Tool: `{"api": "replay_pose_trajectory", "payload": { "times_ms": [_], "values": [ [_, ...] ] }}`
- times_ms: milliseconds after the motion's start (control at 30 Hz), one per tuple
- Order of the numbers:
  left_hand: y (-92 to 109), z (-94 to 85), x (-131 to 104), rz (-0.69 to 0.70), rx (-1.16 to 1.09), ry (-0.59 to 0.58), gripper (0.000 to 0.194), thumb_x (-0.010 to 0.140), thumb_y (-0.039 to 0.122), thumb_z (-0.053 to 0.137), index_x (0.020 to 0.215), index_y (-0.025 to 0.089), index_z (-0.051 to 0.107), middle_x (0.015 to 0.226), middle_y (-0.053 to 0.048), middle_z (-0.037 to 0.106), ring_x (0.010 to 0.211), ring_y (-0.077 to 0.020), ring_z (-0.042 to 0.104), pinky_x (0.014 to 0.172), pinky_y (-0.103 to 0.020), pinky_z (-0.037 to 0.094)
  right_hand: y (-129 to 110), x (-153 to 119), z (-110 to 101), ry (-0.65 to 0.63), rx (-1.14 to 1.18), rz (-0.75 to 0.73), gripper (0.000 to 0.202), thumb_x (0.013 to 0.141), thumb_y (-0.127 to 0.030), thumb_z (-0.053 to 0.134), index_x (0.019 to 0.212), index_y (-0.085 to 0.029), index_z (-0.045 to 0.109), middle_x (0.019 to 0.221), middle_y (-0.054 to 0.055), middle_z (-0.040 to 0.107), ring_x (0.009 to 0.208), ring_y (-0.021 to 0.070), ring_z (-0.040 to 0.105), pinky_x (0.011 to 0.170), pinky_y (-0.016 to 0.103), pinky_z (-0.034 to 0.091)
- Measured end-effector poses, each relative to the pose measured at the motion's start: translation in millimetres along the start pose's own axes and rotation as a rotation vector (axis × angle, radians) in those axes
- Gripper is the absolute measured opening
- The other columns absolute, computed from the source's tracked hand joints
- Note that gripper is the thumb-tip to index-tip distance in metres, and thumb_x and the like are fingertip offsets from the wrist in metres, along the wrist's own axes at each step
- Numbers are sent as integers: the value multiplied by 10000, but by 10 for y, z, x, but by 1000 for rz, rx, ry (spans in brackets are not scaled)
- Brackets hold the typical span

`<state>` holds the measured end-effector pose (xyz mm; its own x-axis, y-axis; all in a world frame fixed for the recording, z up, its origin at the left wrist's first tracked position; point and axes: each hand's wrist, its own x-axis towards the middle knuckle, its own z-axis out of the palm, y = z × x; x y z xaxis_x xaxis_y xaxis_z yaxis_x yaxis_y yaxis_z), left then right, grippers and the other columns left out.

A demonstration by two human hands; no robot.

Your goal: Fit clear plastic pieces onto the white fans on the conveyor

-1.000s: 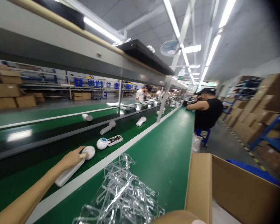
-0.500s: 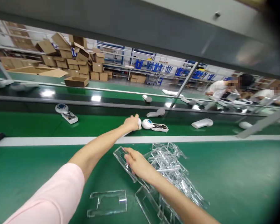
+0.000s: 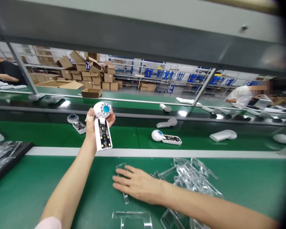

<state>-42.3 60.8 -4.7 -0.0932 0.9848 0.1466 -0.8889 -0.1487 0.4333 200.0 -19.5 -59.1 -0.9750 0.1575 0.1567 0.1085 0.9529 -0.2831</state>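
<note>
In the head view my left hand (image 3: 91, 122) is closed around a white device with a round head and an open body, the security camera (image 3: 103, 135). Its head bears a ring around a blue disc, and a black circuit board shows in the body, which faces me. My right hand (image 3: 139, 183) is over the green surface, palm down with fingers stretched and apart. Beneath those fingers a clear plastic frame (image 3: 125, 197) partly shows; my thumb is hidden. Another clear plastic frame (image 3: 135, 216) lies nearer me, and a heap of clear frames (image 3: 193, 173) is beside my right forearm.
Similar white devices (image 3: 168, 137) lie on the green belt (image 3: 126, 135) beyond a white strip (image 3: 138, 152). At left a black tray (image 3: 26, 149) holds clear parts. A metal beam (image 3: 133, 35) crosses overhead. A co-worker (image 3: 243, 95) sits beyond at right, another person at far left.
My left hand has lifted the device off the belt and brought it left and nearer. My right hand's fingers have straightened over the clear frame. The view has swung left.
</note>
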Motion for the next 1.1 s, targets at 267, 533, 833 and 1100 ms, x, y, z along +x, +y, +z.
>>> {"api": "replay_pose_trajectory", "payload": {
  "times_ms": [267, 533, 833, 1100],
  "values": [
    [5, 90, -85, 163, 53, -21, 592, 687, 589, 698, 999, 89, 649, 909, -123, 707, 774, -207, 682, 824, -390, 566, -193, 179, -487, 186, 265, 509, 529, 882, -284, 516, 1398, -235, 415, 1122, 78, 594, 1056, 214, 561, 946, 389, 467],
    [-159, 376, -253, 189, 180, -122, 486, 630, 467, 775, 1000, 171, 666, 890, -85, 724, 815, -247, 689, 922, -504, 509, -288, 826, -648, 510, 176, 710, 605, 946, -318, 355, 1521, -220, 196, 1093, 110, 496, 988, 262, 556, 870, 471, 497],
    [-190, 535, -355, 286, 228, -176, 524, 595, 473, 803, 1026, 205, 673, 906, -78, 724, 819, -244, 683, 889, -493, 530, -371, 793, -417, 520, 525, 702, 734, 938, -357, 415, 1531, -305, -16, 1244, 117, 525, 1085, 273, 560, 920, 467, 463],
    [-222, 351, -420, -113, 913, -54, 558, 622, 522, 785, 1020, 139, 704, 998, -147, 712, 899, -295, 667, 663, -318, 529, -119, 579, -530, 551, 206, 788, 653, 910, -282, 492, 1504, -335, 227, 1079, 94, 518, 1011, 271, 552, 887, 450, 444]
  ]
}}
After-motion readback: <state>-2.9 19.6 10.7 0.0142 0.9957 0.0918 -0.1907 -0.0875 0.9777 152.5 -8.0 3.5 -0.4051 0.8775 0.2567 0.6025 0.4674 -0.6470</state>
